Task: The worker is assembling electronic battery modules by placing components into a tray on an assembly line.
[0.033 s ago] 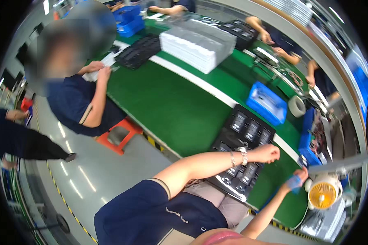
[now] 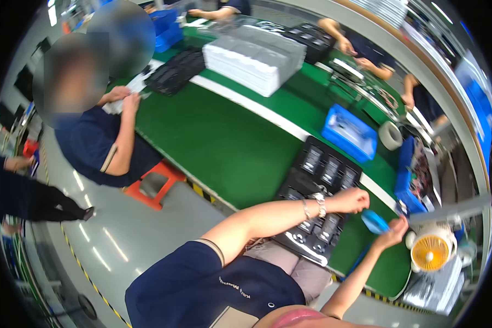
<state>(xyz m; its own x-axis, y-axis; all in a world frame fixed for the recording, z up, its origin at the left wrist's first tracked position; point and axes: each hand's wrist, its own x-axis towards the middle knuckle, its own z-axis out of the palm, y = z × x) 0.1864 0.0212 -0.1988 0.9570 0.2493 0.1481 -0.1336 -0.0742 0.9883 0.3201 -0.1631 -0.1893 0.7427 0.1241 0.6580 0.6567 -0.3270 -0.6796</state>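
Observation:
My left hand [image 2: 351, 200] is closed in a loose fist above the right side of a black tray [image 2: 295, 180]. What it holds, if anything, is hidden. Dark rectangular parts [image 2: 329, 170] sit in the tray's pockets, and its near end rests by my lap. Right of the tray, my right hand [image 2: 392, 234] has its fingers bent together. A blurred blue oval thing [image 2: 375, 222] sticks out from its left side; its kind cannot be made out. Just beyond these fingertips lies a small dark and silvery piece [image 2: 402, 208].
A blue bin [image 2: 349, 134] and a tape roll [image 2: 390, 135] stand beyond the tray. Right of them are a blue box of wires [image 2: 413, 175] and a yellow-and-white fan [image 2: 429, 252]. Stacked white trays [image 2: 254, 60] stand farther off. A co-worker [image 2: 95, 145] sits at left.
The blue thing has swung to the left of my right hand, where before it overlapped the fingers. That hand has shifted slightly left. The whole view has shifted a little.

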